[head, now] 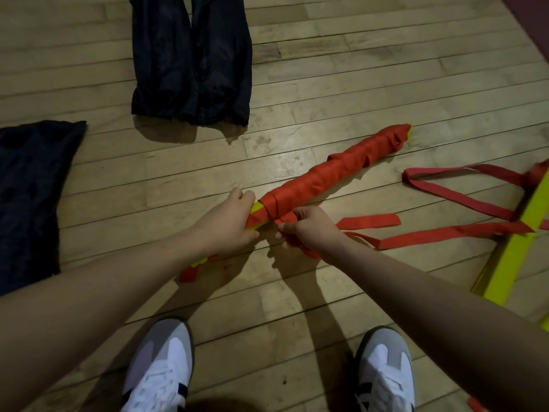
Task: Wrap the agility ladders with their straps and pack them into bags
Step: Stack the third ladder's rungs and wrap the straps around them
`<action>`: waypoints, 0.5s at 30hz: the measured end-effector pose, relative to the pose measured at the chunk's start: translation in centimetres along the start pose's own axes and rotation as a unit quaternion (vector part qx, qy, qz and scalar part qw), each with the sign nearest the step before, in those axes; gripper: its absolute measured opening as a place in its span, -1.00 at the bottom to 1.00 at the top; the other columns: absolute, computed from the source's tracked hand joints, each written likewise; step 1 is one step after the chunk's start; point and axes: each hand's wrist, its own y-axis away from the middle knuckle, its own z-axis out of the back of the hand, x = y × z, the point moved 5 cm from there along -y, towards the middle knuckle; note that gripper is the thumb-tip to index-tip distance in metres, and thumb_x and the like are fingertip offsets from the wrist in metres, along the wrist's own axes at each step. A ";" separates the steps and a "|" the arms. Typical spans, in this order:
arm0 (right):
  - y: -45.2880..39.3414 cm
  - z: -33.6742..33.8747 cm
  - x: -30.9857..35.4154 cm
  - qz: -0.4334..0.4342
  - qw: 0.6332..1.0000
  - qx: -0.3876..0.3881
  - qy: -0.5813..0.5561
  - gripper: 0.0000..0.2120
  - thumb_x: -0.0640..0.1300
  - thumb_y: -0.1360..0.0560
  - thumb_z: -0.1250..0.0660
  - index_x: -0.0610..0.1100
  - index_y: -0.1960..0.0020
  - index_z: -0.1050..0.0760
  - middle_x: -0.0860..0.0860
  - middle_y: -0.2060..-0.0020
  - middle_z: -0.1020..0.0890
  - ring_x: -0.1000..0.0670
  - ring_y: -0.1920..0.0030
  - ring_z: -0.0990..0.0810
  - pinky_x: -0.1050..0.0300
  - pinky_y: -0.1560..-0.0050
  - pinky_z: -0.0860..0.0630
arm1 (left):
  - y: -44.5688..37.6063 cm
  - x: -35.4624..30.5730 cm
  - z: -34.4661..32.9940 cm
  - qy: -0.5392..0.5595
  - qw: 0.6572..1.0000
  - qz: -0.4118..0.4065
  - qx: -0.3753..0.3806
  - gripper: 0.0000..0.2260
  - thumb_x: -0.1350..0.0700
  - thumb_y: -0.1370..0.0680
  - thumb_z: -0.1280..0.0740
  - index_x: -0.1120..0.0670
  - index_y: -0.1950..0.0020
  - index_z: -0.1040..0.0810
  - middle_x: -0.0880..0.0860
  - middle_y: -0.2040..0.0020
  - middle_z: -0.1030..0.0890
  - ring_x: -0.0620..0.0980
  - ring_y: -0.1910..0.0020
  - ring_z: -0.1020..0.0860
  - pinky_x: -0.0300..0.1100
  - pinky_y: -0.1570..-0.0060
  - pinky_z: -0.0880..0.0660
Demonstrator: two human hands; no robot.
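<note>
A bundled agility ladder [329, 173], its yellow rungs wound in red strap, lies diagonally on the wooden floor. My left hand [234, 221] grips its near yellow end. My right hand [306, 227] pinches the loose red strap [368, 220] just beside the bundle's near end; the strap trails off to the right. A second ladder [517, 233], with yellow rungs and loose red straps, lies at the right edge. Two dark bags lie flat on the floor: one [190, 60] at the top, another [29, 197] at the left edge.
My two white and grey shoes [160, 370] [386, 373] stand at the bottom of the view. A small red strap piece [476, 405] lies at the lower right. A dark red mat edge [531, 22] runs along the top right corner.
</note>
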 end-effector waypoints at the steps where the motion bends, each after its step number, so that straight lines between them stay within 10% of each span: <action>1: -0.1 0.0 0.2 -0.007 1.000 0.009 0.000 -0.94 -0.35 -0.54 -0.29 -0.25 0.10 -0.49 -0.16 0.29 -0.63 0.01 0.44 -0.58 0.22 0.37 -0.54 | -0.2 -0.1 0.0 -0.004 1.000 0.016 -0.008 -0.62 0.01 -0.47 -0.42 0.05 -0.05 -0.24 0.08 -0.09 -0.42 0.10 0.03 -0.51 -0.11 0.18 -0.43; 6: 0.4 0.4 1.1 -0.073 0.988 0.120 0.069 -0.95 -0.35 -0.48 -0.36 -0.26 0.12 -0.51 -0.14 0.31 -0.68 -0.02 0.40 -0.63 0.12 0.22 -0.59 | -0.1 0.1 0.8 -0.056 0.993 0.092 -0.039 -0.61 0.12 -0.52 -0.32 0.14 -0.25 -0.22 0.12 0.09 -0.53 0.12 0.23 -0.47 -0.09 0.30 -0.36; 15: 0.0 0.3 1.1 -0.069 0.994 0.081 -0.022 -0.89 -0.36 -0.53 -0.28 -0.22 0.14 -0.48 -0.10 0.31 -0.64 0.05 0.45 -0.59 0.20 0.34 -0.55 | -0.5 -0.1 -0.1 -0.157 0.985 0.070 0.002 -0.42 -0.09 -0.61 -0.15 0.19 -0.49 -0.07 0.20 -0.38 -0.23 0.19 -0.34 -0.26 0.02 -0.29 -0.24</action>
